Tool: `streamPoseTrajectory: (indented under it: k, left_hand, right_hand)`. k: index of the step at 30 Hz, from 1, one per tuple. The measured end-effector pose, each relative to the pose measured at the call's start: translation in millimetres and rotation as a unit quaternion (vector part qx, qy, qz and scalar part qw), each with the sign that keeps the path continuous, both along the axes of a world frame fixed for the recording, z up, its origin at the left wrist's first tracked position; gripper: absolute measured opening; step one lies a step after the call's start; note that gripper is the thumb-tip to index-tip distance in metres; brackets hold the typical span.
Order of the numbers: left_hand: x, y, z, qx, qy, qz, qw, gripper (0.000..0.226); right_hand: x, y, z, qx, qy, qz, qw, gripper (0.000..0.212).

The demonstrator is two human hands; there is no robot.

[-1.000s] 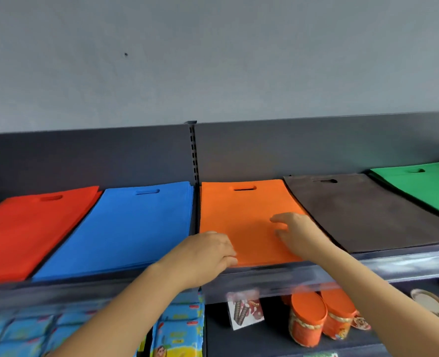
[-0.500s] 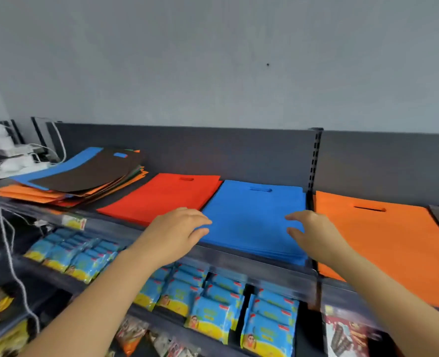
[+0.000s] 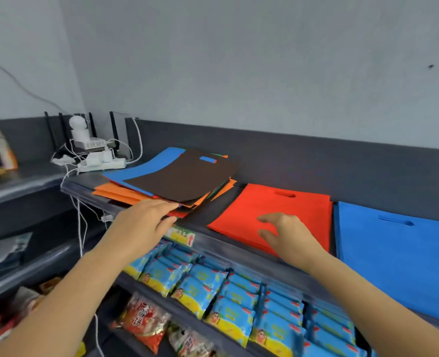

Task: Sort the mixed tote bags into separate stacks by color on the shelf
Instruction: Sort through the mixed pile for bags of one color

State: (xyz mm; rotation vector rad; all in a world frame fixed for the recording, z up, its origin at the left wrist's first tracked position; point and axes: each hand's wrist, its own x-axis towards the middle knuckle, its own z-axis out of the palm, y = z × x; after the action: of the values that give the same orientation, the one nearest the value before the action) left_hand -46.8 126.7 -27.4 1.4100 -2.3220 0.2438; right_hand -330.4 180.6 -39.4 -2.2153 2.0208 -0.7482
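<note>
The mixed pile (image 3: 146, 186) lies at the shelf's (image 3: 210, 212) left end, with a brown bag (image 3: 185, 176) on top. The bags look thin, light and floppy (layers may slide), so pinch a near corner. The left hand (image 3: 141, 222) touches the pile's near edge, its grip flat and empty. Right of the pile, the right hand (image 3: 288, 233) hovers, loosely spread, over the red stack (image 3: 290, 204). Half a second ago both hands flanked the blue stack (image 3: 398, 253).

A pale grey wall (image 3: 239, 60) backs dark grey metal shelving (image 3: 316, 161) in a softly lit corner
</note>
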Motion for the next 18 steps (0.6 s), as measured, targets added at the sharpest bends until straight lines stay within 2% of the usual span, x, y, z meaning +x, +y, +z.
streamPoseTrajectory:
  k: [6,13,15,18]
  left_hand:
    - [50,-58,-2,0.028,-0.018,-0.001,0.999,0.052]
    - [54,-107,-2,0.070,-0.044,-0.030,0.996,0.063]
    - [52,-120,-1,0.092,-0.062,-0.033,0.993,0.067]
    - [48,-138,4,0.120,-0.083,-0.031,0.989,0.074]
  right_hand:
    - [73,-63,6,0.001,0.009,0.024,1.000,0.043]
    - [116,-124,10,0.000,0.024,0.071,0.997,0.055]
    - [121,-144,7,0.004,0.025,0.083,0.996,0.045]
    - [120,-168,6,-0.035,-0.011,0.108,0.993,0.013]
